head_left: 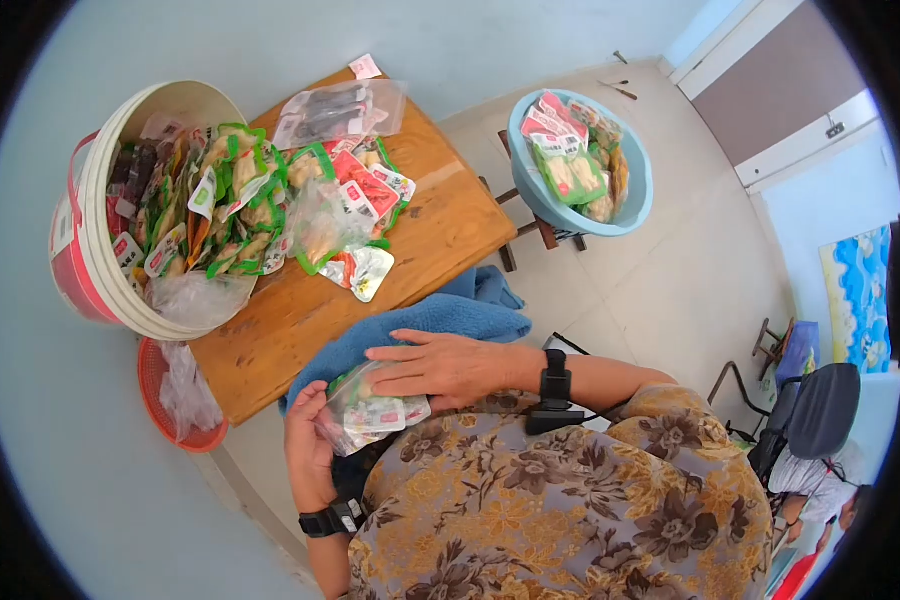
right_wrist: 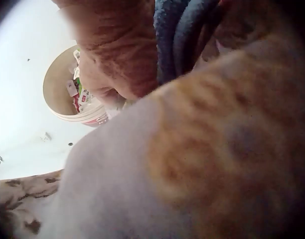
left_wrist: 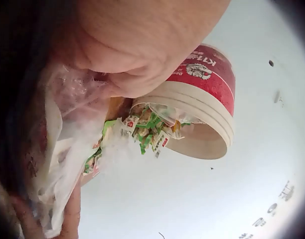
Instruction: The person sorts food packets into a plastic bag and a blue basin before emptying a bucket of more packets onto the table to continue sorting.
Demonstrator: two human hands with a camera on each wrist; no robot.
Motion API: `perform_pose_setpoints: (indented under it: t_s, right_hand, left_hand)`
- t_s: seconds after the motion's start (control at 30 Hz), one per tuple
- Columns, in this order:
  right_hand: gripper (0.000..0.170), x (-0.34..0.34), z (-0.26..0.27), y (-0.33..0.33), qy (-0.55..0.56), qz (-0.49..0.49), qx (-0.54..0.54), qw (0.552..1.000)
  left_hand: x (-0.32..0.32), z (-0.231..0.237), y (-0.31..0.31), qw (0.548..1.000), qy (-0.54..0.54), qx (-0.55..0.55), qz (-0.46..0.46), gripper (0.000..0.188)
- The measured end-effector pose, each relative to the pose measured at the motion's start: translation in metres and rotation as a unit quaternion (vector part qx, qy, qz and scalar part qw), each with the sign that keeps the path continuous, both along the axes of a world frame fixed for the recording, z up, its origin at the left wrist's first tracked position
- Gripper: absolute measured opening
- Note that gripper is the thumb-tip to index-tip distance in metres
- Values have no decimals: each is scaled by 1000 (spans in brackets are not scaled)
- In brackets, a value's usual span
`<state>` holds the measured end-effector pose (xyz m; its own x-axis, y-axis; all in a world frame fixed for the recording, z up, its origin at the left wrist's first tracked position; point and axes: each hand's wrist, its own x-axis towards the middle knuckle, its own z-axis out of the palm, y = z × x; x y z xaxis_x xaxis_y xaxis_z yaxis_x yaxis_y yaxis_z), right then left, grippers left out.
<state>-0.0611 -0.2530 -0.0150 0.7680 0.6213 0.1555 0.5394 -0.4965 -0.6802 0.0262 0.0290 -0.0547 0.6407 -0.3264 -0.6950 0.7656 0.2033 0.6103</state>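
Note:
A see-through plastic bag (head_left: 355, 425) with green-and-white food packets inside lies in front of the person's body, over a blue towel (head_left: 410, 325). At its left edge my left hand (head_left: 308, 440) pinches the plastic between thumb and fingers. My right hand (head_left: 450, 365) rests across the top of the bag, its fingers straight and pointing left. The left wrist view shows the crinkled bag (left_wrist: 68, 114) close up beside the left hand (left_wrist: 137, 50). In the right wrist view, patterned cloth hides most of the right hand's work.
On the wooden table (head_left: 460, 215) lie food packets (head_left: 365, 185) and a bag of dark packets (head_left: 340, 110). A tipped white bucket (head_left: 95, 250) full of packets is at left, above a red basket (head_left: 210, 437). A blue basin (head_left: 635, 200) with packets stands on a stool at back right.

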Motion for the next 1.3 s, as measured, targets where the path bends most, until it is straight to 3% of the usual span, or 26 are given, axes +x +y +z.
perform_pose_setpoints:
  t_s: [0.07,0.3,0.5,0.57,0.6,0.67,0.73,0.8,0.93,1.03,1.1,1.2,1.3]
  right_hand:
    - [78,11,-11,9,-90,-13,-16,996]
    - [64,36,-30,27,-98,-30,76,992]
    - [61,39,-23,24,51,-65,197,977]
    - [62,34,-4,11,196,-150,193,950]
    - [62,31,4,3,198,-151,193,949]
    - [64,22,16,-22,261,-284,308,870]
    - [67,14,14,-54,219,-311,430,819]
    - [66,2,23,-96,178,-375,402,816]
    - [60,-35,27,-179,203,-523,384,734]
    - [55,-60,21,-237,191,-542,369,730]
    - [48,-72,18,-265,181,-579,389,694]
    - [42,-91,9,-312,221,-605,347,682]
    - [45,-101,9,-337,232,-625,364,651]
  left_hand:
    - [3,-5,2,1000,22,-7,-4,14]
    - [14,-14,12,994,95,-55,21,14]
    - [11,11,-4,992,111,-56,34,17]
    - [4,14,0,996,82,-42,12,16]
    - [2,12,1,996,83,-41,11,16]
    - [0,6,1,994,32,-53,-85,17]
    - [0,7,-2,995,36,-42,-79,16]
    - [0,8,-4,997,40,-18,-65,15]
    - [4,7,-2,997,56,-32,-35,15]
    - [4,5,-2,997,56,-27,-35,15]
    - [4,4,-2,998,51,-32,-34,15]
    - [4,8,-5,997,58,-26,-31,15]
    - [4,8,-5,998,53,-27,-37,15]
